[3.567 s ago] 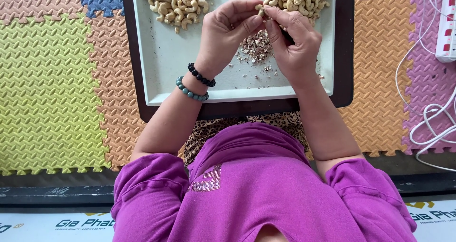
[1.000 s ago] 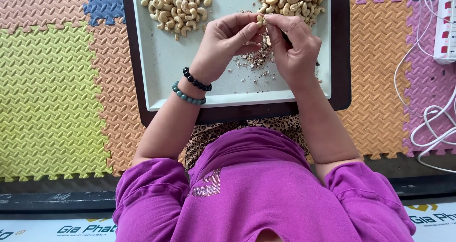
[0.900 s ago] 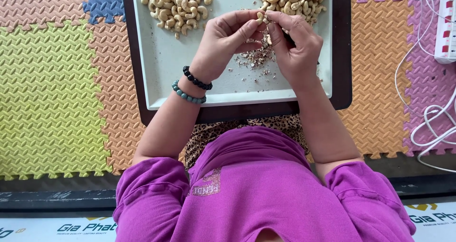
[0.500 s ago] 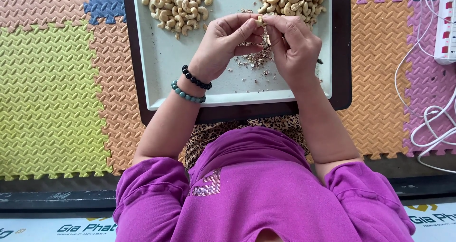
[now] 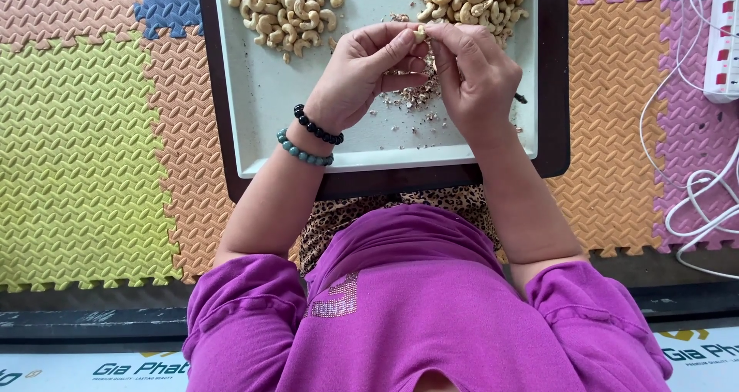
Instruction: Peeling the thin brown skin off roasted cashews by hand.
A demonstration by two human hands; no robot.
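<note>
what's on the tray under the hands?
On the pale tray, brown husk scraps lie under the left hand and right hand; anything directly beneath the palms is hidden.

Coloured foam floor mats (image 5: 85,153) — white cables (image 5: 693,184) and power strip (image 5: 723,38) rightward.

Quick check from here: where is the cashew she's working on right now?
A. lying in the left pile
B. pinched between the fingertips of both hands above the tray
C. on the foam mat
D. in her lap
B: the cashew sits pinched between the left hand and right hand, above the tray.
</note>
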